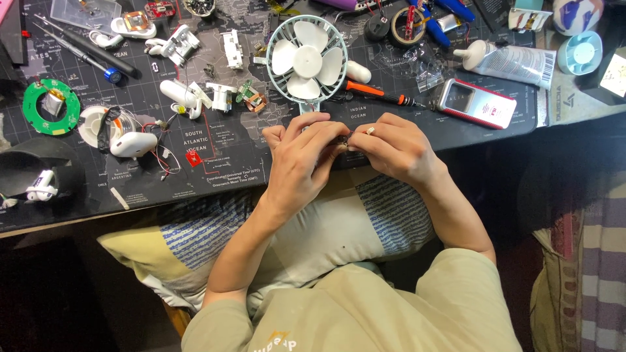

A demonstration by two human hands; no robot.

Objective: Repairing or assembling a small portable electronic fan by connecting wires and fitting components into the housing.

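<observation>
The person wears a soft top in a pale greenish-tan colour. It has short sleeves that stop well above the elbows, far back from the fingers. So both arms are bare all the way down to the left hand (pixel 301 160) and the right hand (pixel 395 148). The cloth looks loose and a bit wrinkly. Low on the front of the top, farthest from the fingers, sits a small print with a white part and a little orange part. No rings, watch or gloves show near the fingers.
</observation>
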